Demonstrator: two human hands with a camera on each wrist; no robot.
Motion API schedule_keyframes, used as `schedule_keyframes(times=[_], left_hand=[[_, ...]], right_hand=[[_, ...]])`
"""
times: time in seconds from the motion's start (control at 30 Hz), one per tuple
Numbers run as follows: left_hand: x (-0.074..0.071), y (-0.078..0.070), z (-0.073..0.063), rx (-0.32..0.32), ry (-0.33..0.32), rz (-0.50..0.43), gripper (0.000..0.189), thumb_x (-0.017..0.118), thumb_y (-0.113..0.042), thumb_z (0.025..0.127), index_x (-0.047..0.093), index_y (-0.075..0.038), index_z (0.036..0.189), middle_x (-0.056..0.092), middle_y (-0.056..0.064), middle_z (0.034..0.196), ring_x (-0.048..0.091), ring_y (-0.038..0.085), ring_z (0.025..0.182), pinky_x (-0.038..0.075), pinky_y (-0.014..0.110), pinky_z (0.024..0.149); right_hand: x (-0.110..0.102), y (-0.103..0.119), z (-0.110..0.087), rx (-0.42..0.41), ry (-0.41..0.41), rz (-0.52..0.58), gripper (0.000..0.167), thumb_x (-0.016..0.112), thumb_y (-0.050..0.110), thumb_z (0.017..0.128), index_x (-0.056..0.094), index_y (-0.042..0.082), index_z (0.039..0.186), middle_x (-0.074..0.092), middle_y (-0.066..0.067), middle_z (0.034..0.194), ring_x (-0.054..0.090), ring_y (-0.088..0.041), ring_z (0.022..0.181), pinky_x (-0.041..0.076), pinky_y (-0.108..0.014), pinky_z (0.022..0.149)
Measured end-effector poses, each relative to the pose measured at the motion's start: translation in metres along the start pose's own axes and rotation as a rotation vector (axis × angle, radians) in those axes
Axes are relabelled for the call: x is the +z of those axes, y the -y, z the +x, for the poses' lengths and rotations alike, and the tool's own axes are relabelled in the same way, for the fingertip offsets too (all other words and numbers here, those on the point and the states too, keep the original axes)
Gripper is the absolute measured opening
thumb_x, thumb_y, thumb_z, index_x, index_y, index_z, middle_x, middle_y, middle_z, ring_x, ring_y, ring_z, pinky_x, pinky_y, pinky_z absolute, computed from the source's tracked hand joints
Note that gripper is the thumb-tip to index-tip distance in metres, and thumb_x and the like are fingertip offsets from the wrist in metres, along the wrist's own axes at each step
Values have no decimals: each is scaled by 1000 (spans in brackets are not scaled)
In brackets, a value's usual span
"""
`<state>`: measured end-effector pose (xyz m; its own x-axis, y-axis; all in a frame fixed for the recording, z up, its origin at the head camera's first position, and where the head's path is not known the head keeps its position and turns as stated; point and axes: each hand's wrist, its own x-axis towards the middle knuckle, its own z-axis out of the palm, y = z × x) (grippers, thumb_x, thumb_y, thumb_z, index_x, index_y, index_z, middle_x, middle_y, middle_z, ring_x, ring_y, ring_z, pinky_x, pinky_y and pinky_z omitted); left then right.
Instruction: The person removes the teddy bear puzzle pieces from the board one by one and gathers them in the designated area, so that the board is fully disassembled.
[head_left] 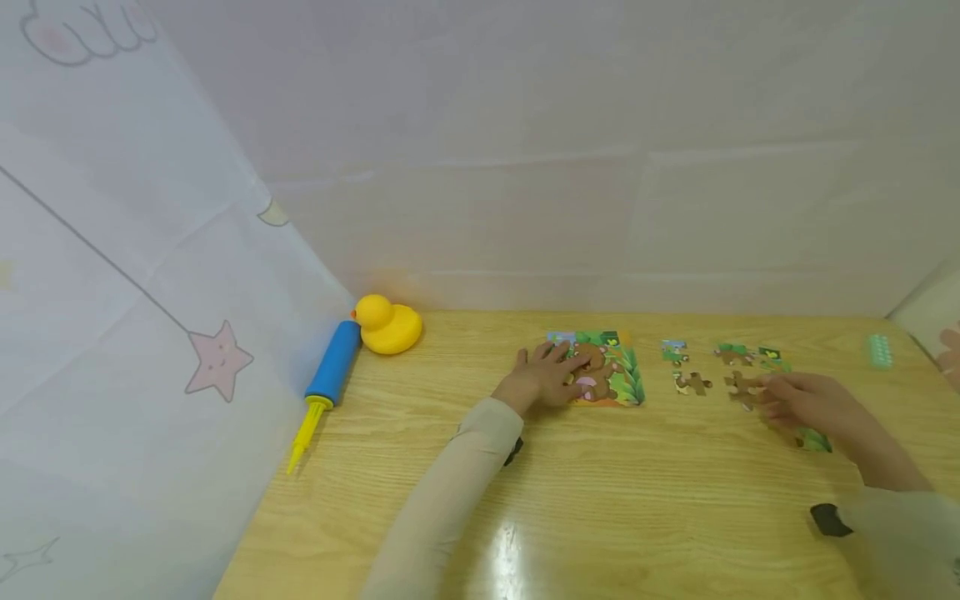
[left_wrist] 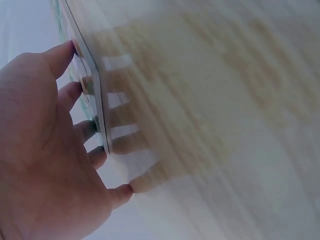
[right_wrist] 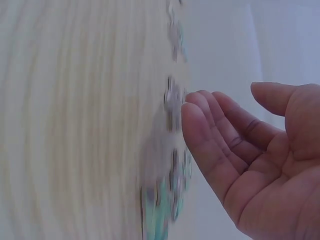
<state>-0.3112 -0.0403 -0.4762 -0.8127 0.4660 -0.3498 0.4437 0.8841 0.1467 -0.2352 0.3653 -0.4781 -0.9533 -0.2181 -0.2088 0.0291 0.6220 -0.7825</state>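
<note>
My left hand (head_left: 542,382) rests with spread fingers on the left part of a square bear picture puzzle board (head_left: 626,385). In the left wrist view, the fingertips (left_wrist: 64,54) lie along the board's edge (left_wrist: 100,90), and one digit touches the table beside it. To the right, my right hand (head_left: 813,404) is over several loose jigsaw pieces, its fingertips right at a brown piece (head_left: 738,388). The right wrist view shows that hand (right_wrist: 255,150) with extended, slightly bent fingers, the thumb apart and nothing pinched. A green piece (head_left: 816,440) is partly hidden below it.
Between the board and right hand lie a brown piece (head_left: 696,384) and a blue-green piece (head_left: 674,351). A pale green bumpy object (head_left: 880,351) is at the far right. A yellow rubber duck (head_left: 393,327) and a blue hand pump (head_left: 335,362) lie left, by the curtain.
</note>
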Motion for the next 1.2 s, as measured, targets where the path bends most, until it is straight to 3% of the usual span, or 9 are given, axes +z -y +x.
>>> schedule_keyframes(times=[0.23,0.5,0.67,0.87,1.2], left_hand=[[2,1,0,-1,-13,-12,66,36,-64,103,16,-42,162,8,-4,173,6,26,160,12,65,125],[4,0,4,6,-77,-33,68,40,-67,100,24,-41,161,14,-3,172,13,27,159,16,64,124],[5,4,5,15,-93,-46,69,45,-67,98,28,-41,160,19,-3,171,17,27,158,19,65,123],[1,10,3,44,-82,-76,64,50,-57,102,30,-38,160,20,1,171,17,30,158,19,63,124],[-2,16,1,65,-28,-97,64,53,-52,102,30,-37,160,15,2,172,11,29,159,15,62,125]], right_hand=[[32,40,33,-19,53,110,63,37,39,111,41,-13,148,58,-36,135,74,-14,99,63,-31,82],[71,82,61,-61,132,152,52,42,28,111,46,-12,144,63,-33,129,73,-31,105,63,-34,83],[91,98,75,-102,179,97,49,41,22,111,46,-14,143,65,-32,123,74,-31,97,63,-35,80],[104,106,86,-77,191,52,48,45,26,110,52,-11,140,68,-26,115,74,-24,89,64,-35,77],[115,115,93,-34,225,26,54,45,27,110,42,-9,149,69,-23,112,73,-22,88,63,-35,77]])
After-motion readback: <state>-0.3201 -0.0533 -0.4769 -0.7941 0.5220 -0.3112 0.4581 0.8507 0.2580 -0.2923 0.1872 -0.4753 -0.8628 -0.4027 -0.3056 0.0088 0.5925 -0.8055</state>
